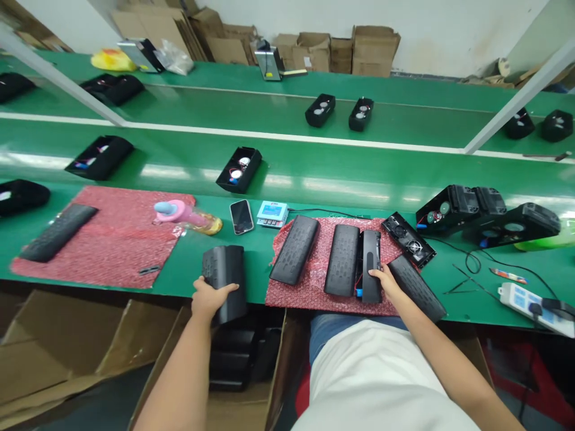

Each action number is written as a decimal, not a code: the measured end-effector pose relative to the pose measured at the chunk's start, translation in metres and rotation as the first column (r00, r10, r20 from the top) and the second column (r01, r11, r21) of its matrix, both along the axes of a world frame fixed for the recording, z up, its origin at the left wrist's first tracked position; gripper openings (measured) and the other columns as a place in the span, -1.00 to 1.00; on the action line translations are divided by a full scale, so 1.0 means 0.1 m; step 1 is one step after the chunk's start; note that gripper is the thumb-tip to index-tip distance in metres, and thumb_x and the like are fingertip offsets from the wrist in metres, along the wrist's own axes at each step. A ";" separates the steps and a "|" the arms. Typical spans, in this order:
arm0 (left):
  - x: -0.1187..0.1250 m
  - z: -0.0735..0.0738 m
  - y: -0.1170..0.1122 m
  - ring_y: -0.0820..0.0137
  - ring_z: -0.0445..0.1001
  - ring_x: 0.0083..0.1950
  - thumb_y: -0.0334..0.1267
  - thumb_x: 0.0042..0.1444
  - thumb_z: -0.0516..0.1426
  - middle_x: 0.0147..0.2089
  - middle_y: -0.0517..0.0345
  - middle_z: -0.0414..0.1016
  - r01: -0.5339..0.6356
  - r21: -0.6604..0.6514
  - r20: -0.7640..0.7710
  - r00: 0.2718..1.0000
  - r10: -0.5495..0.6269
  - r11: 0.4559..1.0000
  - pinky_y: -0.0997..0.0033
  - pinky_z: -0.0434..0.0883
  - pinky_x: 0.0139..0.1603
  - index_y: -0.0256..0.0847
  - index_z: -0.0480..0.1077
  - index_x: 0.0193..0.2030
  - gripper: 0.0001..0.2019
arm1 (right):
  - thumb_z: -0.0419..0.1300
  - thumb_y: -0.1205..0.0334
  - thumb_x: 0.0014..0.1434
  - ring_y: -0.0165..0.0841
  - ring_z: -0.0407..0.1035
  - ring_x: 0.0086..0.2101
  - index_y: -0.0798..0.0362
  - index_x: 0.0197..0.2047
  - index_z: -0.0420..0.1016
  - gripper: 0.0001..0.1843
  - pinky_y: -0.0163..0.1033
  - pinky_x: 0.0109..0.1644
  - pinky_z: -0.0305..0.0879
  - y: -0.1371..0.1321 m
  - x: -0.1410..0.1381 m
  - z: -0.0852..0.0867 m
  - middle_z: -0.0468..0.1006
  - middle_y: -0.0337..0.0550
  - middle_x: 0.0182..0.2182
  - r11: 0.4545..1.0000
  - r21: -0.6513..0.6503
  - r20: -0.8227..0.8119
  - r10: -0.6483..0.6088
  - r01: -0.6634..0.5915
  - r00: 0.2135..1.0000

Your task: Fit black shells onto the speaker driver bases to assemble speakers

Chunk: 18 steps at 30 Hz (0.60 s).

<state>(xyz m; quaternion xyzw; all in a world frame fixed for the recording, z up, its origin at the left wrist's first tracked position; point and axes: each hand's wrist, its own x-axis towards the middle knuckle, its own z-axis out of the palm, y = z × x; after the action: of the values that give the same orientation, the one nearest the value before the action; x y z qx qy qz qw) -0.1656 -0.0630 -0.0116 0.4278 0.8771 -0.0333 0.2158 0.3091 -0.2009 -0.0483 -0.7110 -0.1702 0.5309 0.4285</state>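
My left hand [209,296] grips a black speaker shell [224,278] at the near edge of the green bench [251,263], above an open cardboard box [242,383] that holds more black parts. My right hand [385,282] closes on the near end of a narrow black speaker body [371,256] that stands on its side on a red bubble-wrap mat [309,287]. Two black grille panels [294,249] [342,260] lie left of it on the mat. Another black panel [415,287] lies to the right of my hand.
A second red mat [112,239] to the left bears a black panel [57,232]. A pink bottle [182,214], a phone [241,216] and a small meter [272,214] lie mid-bench. Open speaker housings [487,215] [239,169], cables and a power strip [534,305] sit around.
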 end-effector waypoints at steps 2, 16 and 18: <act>0.01 0.02 -0.02 -0.22 0.32 0.18 0.16 -0.24 0.26 0.22 -0.50 0.23 -0.005 0.002 0.005 1.000 0.005 1.000 -0.04 0.32 0.10 -0.40 -0.21 0.36 0.15 | 0.15 0.09 0.21 -0.36 0.42 -0.26 0.12 0.03 0.33 -0.62 -0.13 -0.15 0.42 -0.01 -0.03 -0.03 0.49 -0.12 -0.19 1.000 -0.003 0.003 -0.020 0.020 1.000; -0.10 -0.02 -0.13 -0.10 0.33 0.20 -0.06 -0.23 0.33 0.22 -0.42 0.25 -0.051 0.108 0.142 0.989 0.035 0.993 0.00 0.29 0.12 -0.32 -0.11 0.30 0.02 | 0.20 -0.02 -0.21 -0.25 0.40 -0.26 -0.04 -0.18 0.25 -0.50 -0.13 -0.13 0.39 -0.04 -0.16 -0.06 0.48 -0.23 -0.27 0.995 -0.001 0.151 -0.094 0.096 0.984; -0.14 -0.07 -0.15 -0.06 0.36 0.17 -0.12 -0.24 0.35 0.19 -0.39 0.28 -0.056 0.138 0.166 0.986 0.032 0.989 0.05 0.31 0.11 -0.31 -0.08 0.28 0.00 | 0.23 -0.03 -0.25 -0.26 0.39 -0.30 -0.03 -0.19 0.26 -0.47 -0.13 -0.14 0.39 -0.05 -0.15 -0.05 0.46 -0.25 -0.31 0.994 -0.017 0.161 -0.106 0.110 0.981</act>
<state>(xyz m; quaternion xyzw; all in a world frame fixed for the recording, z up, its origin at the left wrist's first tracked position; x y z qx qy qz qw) -0.1799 -0.0782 -0.0187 0.4239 0.8659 0.0693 0.2564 0.2943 -0.2059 -0.0535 -0.7650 -0.1585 0.4501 0.4325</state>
